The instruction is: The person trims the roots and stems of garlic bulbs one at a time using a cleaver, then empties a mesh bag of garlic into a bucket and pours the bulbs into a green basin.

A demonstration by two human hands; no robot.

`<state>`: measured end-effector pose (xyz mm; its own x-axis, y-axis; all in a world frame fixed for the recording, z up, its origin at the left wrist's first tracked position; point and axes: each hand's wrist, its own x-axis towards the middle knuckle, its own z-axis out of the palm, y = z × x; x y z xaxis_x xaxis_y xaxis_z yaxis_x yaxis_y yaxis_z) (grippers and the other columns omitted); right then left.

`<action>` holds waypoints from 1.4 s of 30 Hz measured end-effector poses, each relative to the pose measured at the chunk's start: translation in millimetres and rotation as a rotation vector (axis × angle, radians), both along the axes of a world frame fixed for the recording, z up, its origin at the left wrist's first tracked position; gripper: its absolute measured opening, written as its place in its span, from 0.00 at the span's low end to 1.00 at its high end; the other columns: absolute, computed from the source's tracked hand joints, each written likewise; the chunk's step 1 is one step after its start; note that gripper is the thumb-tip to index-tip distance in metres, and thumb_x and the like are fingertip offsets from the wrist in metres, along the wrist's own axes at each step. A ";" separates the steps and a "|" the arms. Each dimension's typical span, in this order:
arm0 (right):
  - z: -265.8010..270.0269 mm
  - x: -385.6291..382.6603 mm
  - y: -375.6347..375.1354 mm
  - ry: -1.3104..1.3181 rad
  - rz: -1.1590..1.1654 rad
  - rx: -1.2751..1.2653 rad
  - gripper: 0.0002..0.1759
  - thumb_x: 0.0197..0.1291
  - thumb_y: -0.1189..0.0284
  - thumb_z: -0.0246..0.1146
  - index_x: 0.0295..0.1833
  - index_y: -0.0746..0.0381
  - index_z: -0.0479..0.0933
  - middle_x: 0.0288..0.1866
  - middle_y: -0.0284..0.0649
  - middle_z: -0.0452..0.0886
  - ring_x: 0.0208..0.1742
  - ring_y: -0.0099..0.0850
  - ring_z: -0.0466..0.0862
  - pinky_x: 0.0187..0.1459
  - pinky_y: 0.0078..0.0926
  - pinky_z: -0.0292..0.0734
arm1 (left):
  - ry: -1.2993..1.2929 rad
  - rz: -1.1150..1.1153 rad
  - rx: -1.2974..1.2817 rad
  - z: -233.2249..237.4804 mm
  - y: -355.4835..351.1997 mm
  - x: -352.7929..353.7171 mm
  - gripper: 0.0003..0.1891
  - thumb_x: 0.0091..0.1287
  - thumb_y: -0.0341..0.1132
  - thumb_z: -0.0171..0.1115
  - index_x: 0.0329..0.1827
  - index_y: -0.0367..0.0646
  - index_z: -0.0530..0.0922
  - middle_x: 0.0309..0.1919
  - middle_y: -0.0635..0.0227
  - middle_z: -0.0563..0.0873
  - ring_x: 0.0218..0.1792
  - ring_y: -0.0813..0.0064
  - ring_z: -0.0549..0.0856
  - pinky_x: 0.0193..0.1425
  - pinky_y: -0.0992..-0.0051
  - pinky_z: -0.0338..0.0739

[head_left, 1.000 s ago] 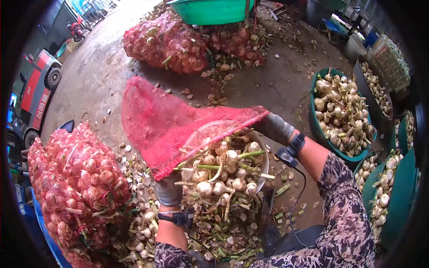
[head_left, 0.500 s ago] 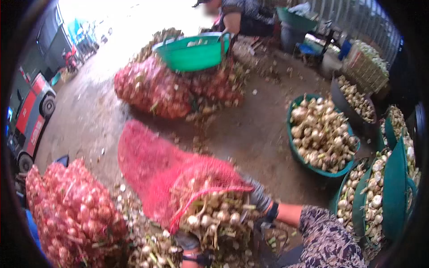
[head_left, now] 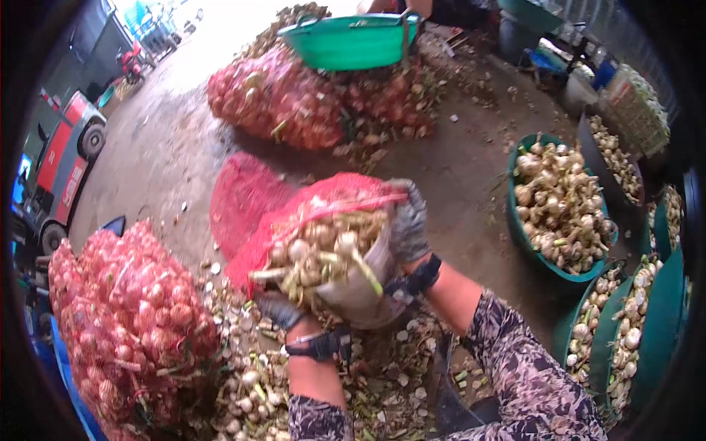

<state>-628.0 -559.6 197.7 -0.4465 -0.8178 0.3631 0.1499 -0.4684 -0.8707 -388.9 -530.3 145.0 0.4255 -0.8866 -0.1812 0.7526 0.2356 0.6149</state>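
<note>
A whitish tub [head_left: 360,294] tilts toward the mouth of a red mesh bag [head_left: 254,187], whose edge lies around the tub's far side. Garlic bulbs [head_left: 312,246] with stalks fill the opening between them. My right hand [head_left: 409,224], in a grey glove, is closed on the bag's edge and the tub's right side. On the other side, my gloved left hand [head_left: 281,310] is closed at the lower corner of the bag mouth; its fingers are partly hidden under the bag and bulbs.
A full mesh sack of garlic [head_left: 136,323] stands at left, beside loose bulbs and scraps [head_left: 257,382]. Ahead, a green basin [head_left: 349,48] rests on more sacks [head_left: 287,103], near another person's arm. Green tubs of garlic [head_left: 562,209] line the right; a forklift [head_left: 66,165] stands far left.
Both hands have risen, lifting the bag mouth and the garlic off the pile. The whitish tub now shows beneath the bulbs, and the view has tilted down.
</note>
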 end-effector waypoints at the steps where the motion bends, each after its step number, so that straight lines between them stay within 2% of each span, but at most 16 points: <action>1: 1.0 2.3 -6.6 -0.045 0.002 -0.021 0.07 0.70 0.69 0.58 0.46 0.62 0.76 0.42 0.33 0.80 0.45 0.24 0.78 0.50 0.23 0.74 | 0.093 -0.262 -0.277 -1.8 -4.1 12.1 0.31 0.74 0.57 0.46 0.64 0.37 0.73 0.58 0.56 0.79 0.56 0.59 0.80 0.63 0.59 0.74; 2: -0.3 3.8 -10.6 -0.087 -0.003 -0.042 0.08 0.70 0.68 0.58 0.44 0.62 0.76 0.41 0.33 0.80 0.44 0.23 0.77 0.50 0.23 0.74 | 0.195 -0.529 -0.554 -4.6 -8.9 22.0 0.31 0.74 0.57 0.47 0.60 0.36 0.75 0.54 0.57 0.82 0.52 0.61 0.82 0.59 0.61 0.78; 5: -10.4 6.7 -23.4 0.065 0.010 -0.167 0.10 0.70 0.66 0.59 0.42 0.62 0.74 0.39 0.33 0.79 0.43 0.23 0.76 0.49 0.25 0.73 | -0.373 0.324 0.237 63.7 -3.2 -25.9 0.24 0.75 0.49 0.52 0.54 0.33 0.79 0.47 0.58 0.85 0.43 0.68 0.84 0.46 0.68 0.81; 8: -11.7 8.9 -25.7 0.194 0.061 -0.243 0.12 0.68 0.63 0.61 0.39 0.61 0.74 0.36 0.34 0.77 0.42 0.25 0.75 0.48 0.26 0.73 | -1.186 0.387 0.120 -30.9 -7.1 33.8 0.23 0.76 0.44 0.53 0.65 0.35 0.69 0.60 0.57 0.78 0.55 0.67 0.80 0.60 0.65 0.75; 13: 20.5 0.9 -22.5 0.840 0.108 -0.404 0.17 0.65 0.58 0.57 0.31 0.60 0.75 0.34 0.41 0.78 0.41 0.43 0.78 0.48 0.40 0.72 | -0.995 0.224 -0.023 -64.2 10.1 61.7 0.24 0.77 0.45 0.47 0.70 0.40 0.65 0.67 0.59 0.71 0.64 0.61 0.74 0.70 0.62 0.67; 15: 20.1 0.4 -24.6 0.902 0.158 -0.409 0.18 0.67 0.57 0.55 0.31 0.60 0.75 0.34 0.41 0.77 0.41 0.43 0.77 0.50 0.40 0.71 | -0.761 -0.030 -0.125 -57.7 17.4 62.0 0.25 0.78 0.40 0.44 0.75 0.41 0.58 0.72 0.61 0.65 0.70 0.60 0.68 0.76 0.59 0.60; 18: 17.5 5.7 -34.5 0.964 0.191 -0.419 0.21 0.70 0.55 0.52 0.31 0.60 0.73 0.32 0.40 0.76 0.39 0.42 0.76 0.51 0.41 0.70 | -1.128 0.047 -0.117 -83.3 10.4 64.4 0.24 0.78 0.37 0.42 0.76 0.42 0.57 0.73 0.61 0.64 0.70 0.61 0.67 0.76 0.60 0.59; 20: 19.4 11.2 -42.3 0.922 0.175 -0.429 0.22 0.70 0.54 0.50 0.30 0.60 0.72 0.31 0.40 0.74 0.39 0.43 0.76 0.51 0.41 0.70 | -0.857 0.107 0.111 -72.7 9.5 57.0 0.26 0.80 0.37 0.36 0.78 0.41 0.50 0.78 0.64 0.53 0.75 0.71 0.59 0.79 0.70 0.47; 22: 17.5 14.9 -51.7 0.914 0.174 -0.380 0.25 0.71 0.52 0.48 0.30 0.61 0.72 0.30 0.42 0.72 0.37 0.43 0.74 0.48 0.39 0.70 | -1.339 0.197 0.079 -70.4 -8.3 56.2 0.27 0.80 0.41 0.40 0.78 0.42 0.53 0.76 0.63 0.60 0.73 0.70 0.62 0.78 0.68 0.50; 23: 17.4 15.0 -58.6 0.910 0.206 -0.298 0.25 0.70 0.52 0.49 0.30 0.61 0.73 0.30 0.45 0.73 0.36 0.46 0.74 0.45 0.40 0.69 | -0.874 0.082 -0.139 -70.9 -2.8 48.6 0.27 0.79 0.45 0.43 0.76 0.41 0.57 0.70 0.63 0.67 0.69 0.68 0.67 0.75 0.66 0.58; 26: 17.1 16.3 -77.0 0.901 0.201 -0.190 0.25 0.69 0.53 0.49 0.31 0.63 0.73 0.30 0.50 0.73 0.36 0.51 0.74 0.42 0.41 0.69 | -0.709 0.131 -0.063 -32.6 -25.4 37.0 0.26 0.78 0.46 0.46 0.71 0.38 0.65 0.64 0.64 0.74 0.62 0.67 0.75 0.69 0.66 0.68; 28: 15.5 19.3 -88.1 0.812 0.245 -0.055 0.29 0.69 0.47 0.50 0.30 0.63 0.72 0.27 0.42 0.71 0.32 0.37 0.73 0.38 0.33 0.69 | -0.405 0.118 -0.031 -19.8 -35.3 30.8 0.25 0.78 0.48 0.47 0.66 0.36 0.70 0.60 0.63 0.77 0.59 0.69 0.76 0.66 0.66 0.69; 34: 7.4 28.5 -116.7 0.899 0.181 -0.017 0.25 0.72 0.52 0.49 0.36 0.64 0.76 0.30 0.46 0.75 0.35 0.40 0.76 0.41 0.36 0.71 | -0.736 0.120 0.178 -45.5 -21.5 33.2 0.23 0.76 0.50 0.50 0.65 0.43 0.73 0.56 0.64 0.80 0.55 0.70 0.78 0.62 0.64 0.73; 36: 11.6 34.2 -115.9 0.971 0.312 0.024 0.25 0.72 0.53 0.49 0.36 0.64 0.76 0.30 0.47 0.75 0.34 0.41 0.75 0.41 0.36 0.71 | -0.430 0.143 0.233 -22.7 -1.9 26.2 0.24 0.72 0.49 0.58 0.62 0.39 0.73 0.51 0.67 0.81 0.49 0.69 0.80 0.59 0.70 0.75; 37: 5.4 34.4 -117.2 0.971 0.365 0.049 0.25 0.72 0.52 0.50 0.37 0.64 0.76 0.29 0.47 0.74 0.33 0.42 0.74 0.40 0.37 0.71 | -0.819 0.195 0.282 -34.7 14.9 30.1 0.26 0.73 0.51 0.56 0.63 0.40 0.72 0.53 0.65 0.79 0.49 0.69 0.79 0.58 0.71 0.74; 42: -37.5 26.6 -84.5 0.899 0.621 0.390 0.16 0.68 0.64 0.53 0.44 0.64 0.79 0.29 0.46 0.81 0.32 0.38 0.79 0.40 0.36 0.74 | -0.786 0.191 0.340 -21.7 96.1 22.0 0.19 0.71 0.39 0.59 0.61 0.39 0.74 0.52 0.64 0.80 0.51 0.70 0.79 0.57 0.69 0.75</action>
